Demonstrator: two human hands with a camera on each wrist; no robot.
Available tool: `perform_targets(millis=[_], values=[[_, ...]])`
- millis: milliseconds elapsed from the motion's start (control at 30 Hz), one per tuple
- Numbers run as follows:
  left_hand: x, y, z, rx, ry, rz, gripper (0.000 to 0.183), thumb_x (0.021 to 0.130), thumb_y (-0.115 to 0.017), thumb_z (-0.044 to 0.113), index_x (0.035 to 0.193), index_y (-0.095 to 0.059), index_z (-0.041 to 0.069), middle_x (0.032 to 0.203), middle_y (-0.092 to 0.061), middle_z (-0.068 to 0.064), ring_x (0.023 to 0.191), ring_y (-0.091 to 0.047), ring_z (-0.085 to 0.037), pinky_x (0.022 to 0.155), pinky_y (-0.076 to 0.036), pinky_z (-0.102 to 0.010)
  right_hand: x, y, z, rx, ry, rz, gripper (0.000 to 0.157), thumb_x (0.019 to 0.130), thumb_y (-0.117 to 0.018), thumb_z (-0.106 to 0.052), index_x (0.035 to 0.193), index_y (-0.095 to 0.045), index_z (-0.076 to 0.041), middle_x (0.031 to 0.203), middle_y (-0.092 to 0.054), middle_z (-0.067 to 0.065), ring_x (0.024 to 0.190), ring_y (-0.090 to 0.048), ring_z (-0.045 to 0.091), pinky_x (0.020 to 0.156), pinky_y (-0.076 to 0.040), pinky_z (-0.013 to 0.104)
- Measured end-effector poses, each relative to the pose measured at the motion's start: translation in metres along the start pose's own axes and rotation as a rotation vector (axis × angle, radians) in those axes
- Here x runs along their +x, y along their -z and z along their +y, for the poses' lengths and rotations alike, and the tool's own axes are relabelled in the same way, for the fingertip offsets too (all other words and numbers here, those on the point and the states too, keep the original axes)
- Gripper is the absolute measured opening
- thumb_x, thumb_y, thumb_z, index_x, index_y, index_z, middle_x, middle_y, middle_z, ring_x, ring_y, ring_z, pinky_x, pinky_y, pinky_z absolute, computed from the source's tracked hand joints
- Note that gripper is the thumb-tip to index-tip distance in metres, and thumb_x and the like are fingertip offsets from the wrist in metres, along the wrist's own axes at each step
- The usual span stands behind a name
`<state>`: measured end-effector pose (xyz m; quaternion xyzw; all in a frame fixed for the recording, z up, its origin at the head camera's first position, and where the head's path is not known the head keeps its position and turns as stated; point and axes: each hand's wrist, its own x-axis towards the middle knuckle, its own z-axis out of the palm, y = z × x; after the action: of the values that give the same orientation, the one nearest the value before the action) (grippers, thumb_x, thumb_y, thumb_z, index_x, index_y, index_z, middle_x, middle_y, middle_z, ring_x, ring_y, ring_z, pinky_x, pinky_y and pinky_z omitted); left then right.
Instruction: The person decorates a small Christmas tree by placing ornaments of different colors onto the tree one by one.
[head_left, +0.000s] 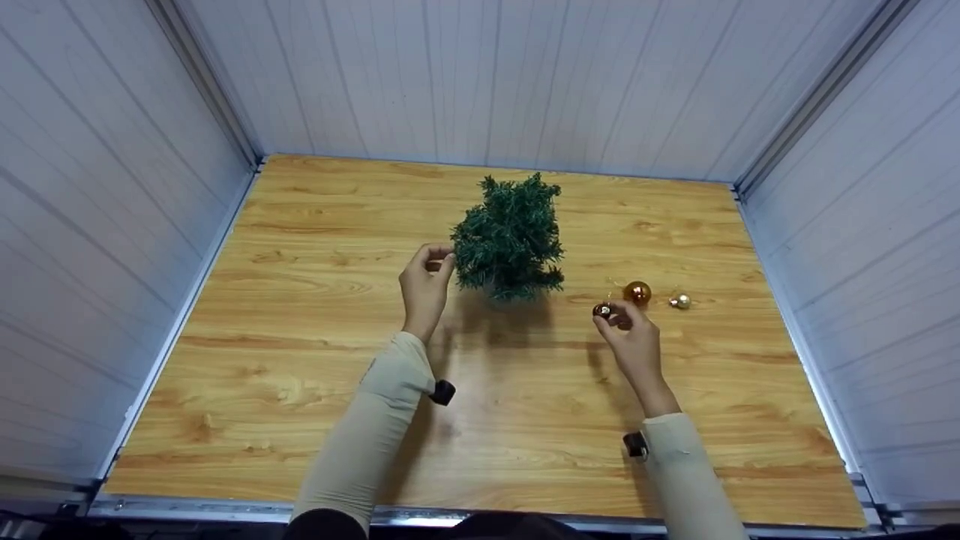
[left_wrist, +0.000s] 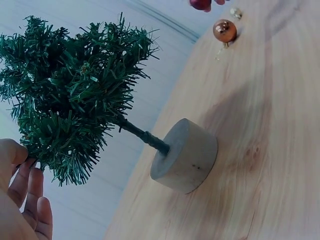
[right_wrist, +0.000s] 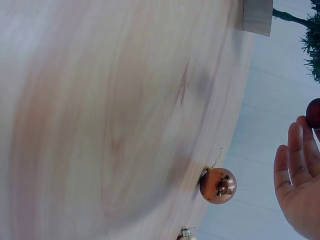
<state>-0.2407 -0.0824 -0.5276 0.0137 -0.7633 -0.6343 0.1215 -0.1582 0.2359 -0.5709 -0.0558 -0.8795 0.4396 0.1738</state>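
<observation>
Tree [head_left: 510, 232]: edge pinched by left grip [head_left: 426, 291] | dark-red bauble [head_left: 601, 310]: pinched by right grip [head_left: 636, 345] | trunk [left_wrist: 146, 137]: visible in wrist views only

Place read as a lab-style recording booth. Wood-grain tabletop [head_left: 285, 420] lay below left grip [head_left: 425, 291] and right grip [head_left: 636, 346]; pale grooved back wall [head_left: 457, 82] stood beyond both, with matching left wall [head_left: 90, 187] and right wall [head_left: 862, 210] to either side. Metal posts [head_left: 206, 79] joined the walls at the corners. Black wrist cameras [head_left: 443, 392] sat behind each grip.
</observation>
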Motion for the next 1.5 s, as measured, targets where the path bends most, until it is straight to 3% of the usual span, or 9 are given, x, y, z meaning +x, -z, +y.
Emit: perform_targets(millis=[333,633,867,1100,1233,1500], values=[[-0.006,-0.002,0.001,-0.007,0.031,0.004,0.01,0.095,-0.066,0.023,0.102,-0.069,0.016,0.1,-0.067,0.0,0.085,-0.062,-0.018,0.072,-0.051,-0.031,-0.004,-0.002,-0.006,0.009,0.008,0.008,0.028,0.084,-0.079,-0.014,0.108,-0.069,-0.003,0.09,-0.072,0.011,0.078,-0.064,0.022,0.073,-0.047,0.022],[-0.015,0.001,0.003,-0.019,0.049,-0.013,0.01,0.096,-0.065,0.022,0.102,-0.068,0.015,0.102,-0.067,-0.001,0.086,-0.061,-0.02,0.073,-0.05,-0.031,-0.01,-0.007,-0.018,0.034,0.03,-0.001,0.027,0.084,-0.078,-0.013,0.106,-0.069,-0.001,0.091,-0.071,0.012,0.08,-0.065,0.024,0.076,-0.051,0.031],[-0.022,0.001,0.005,-0.038,0.044,-0.027,0.01,0.096,-0.064,0.022,0.103,-0.068,0.015,0.101,-0.066,0.0,0.084,-0.061,-0.016,0.072,-0.05,-0.031,-0.013,-0.013,-0.019,0.07,0.03,-0.01,0.026,0.084,-0.078,-0.011,0.106,-0.07,-0.002,0.089,-0.069,0.013,0.079,-0.064,0.025,0.078,-0.052,0.046],[-0.031,-0.001,0.004,-0.058,0.039,-0.041,0.01,0.096,-0.065,0.021,0.102,-0.067,0.014,0.1,-0.065,-0.002,0.086,-0.061,-0.025,0.071,-0.049,-0.032,-0.016,-0.018,-0.021,0.065,0.037,-0.021,0.026,0.084,-0.079,-0.012,0.107,-0.07,-0.002,0.089,-0.07,0.011,0.079,-0.065,0.025,0.077,-0.052,0.042],[-0.036,-0.003,0.003,-0.073,0.042,-0.045,0.01,0.096,-0.065,0.02,0.102,-0.067,0.013,0.1,-0.065,-0.003,0.085,-0.06,-0.03,0.07,-0.048,-0.03,-0.017,-0.02,-0.023,0.082,0.048,-0.032,0.028,0.083,-0.079,-0.012,0.108,-0.07,-0.002,0.089,-0.07,0.012,0.08,-0.065,0.026,0.078,-0.053,0.046],[-0.04,-0.007,0.008,-0.091,0.05,-0.042,0.014,0.096,-0.064,0.019,0.103,-0.067,0.007,0.099,-0.065,-0.007,0.076,-0.057,-0.016,0.067,-0.047,-0.027,-0.015,-0.022,-0.025,0.115,0.032,-0.047,0.028,0.083,-0.079,-0.01,0.107,-0.069,-0.001,0.091,-0.07,0.013,0.081,-0.065,0.026,0.081,-0.053,0.049]])
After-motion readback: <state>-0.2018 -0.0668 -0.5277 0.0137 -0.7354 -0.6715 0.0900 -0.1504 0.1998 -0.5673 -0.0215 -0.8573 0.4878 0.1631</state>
